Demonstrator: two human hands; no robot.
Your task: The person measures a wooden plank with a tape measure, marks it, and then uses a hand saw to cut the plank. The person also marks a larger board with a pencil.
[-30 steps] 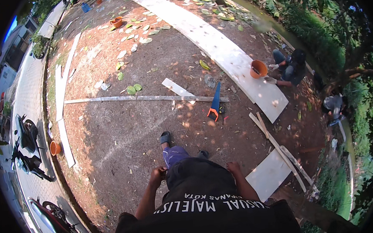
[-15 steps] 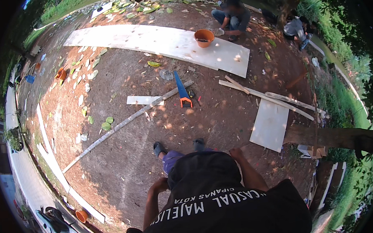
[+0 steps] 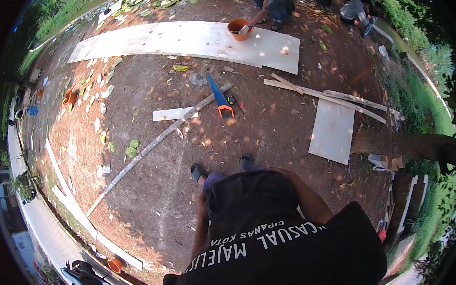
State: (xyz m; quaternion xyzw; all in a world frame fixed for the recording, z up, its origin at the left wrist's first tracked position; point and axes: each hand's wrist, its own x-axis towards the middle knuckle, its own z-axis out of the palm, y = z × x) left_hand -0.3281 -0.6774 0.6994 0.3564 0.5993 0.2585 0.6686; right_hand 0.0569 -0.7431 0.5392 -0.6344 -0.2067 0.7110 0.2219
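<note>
Both my arms hang close to my body in a black shirt with white lettering. My left hand [image 3: 204, 200] is at the left side of my waist, its fingers hidden by the shirt. At the front right of my waist, my right hand [image 3: 280, 172] lies mostly behind the shirt's hem, with its fingers out of sight. On the ground ahead lies a handsaw [image 3: 218, 95] with a blue blade and an orange-black handle. It rests across the end of a long wooden pole [image 3: 157, 141]. A short white board [image 3: 163, 115] lies under that pole.
Long pale plywood boards [image 3: 143, 40] lie ahead, with an orange bucket [image 3: 239, 29] on them. A crouching person [image 3: 278, 6] has a gloved hand in it. Right: a plywood piece [image 3: 331, 131], wooden strips [image 3: 335, 103] and a tree trunk [image 3: 411, 144]. Another person [image 3: 354, 10] sits farther off.
My view has shifted a little. My right hand has moved in behind the shirt front, and my left hand has gone closer to my waist. The crouching person has reached into the bucket.
</note>
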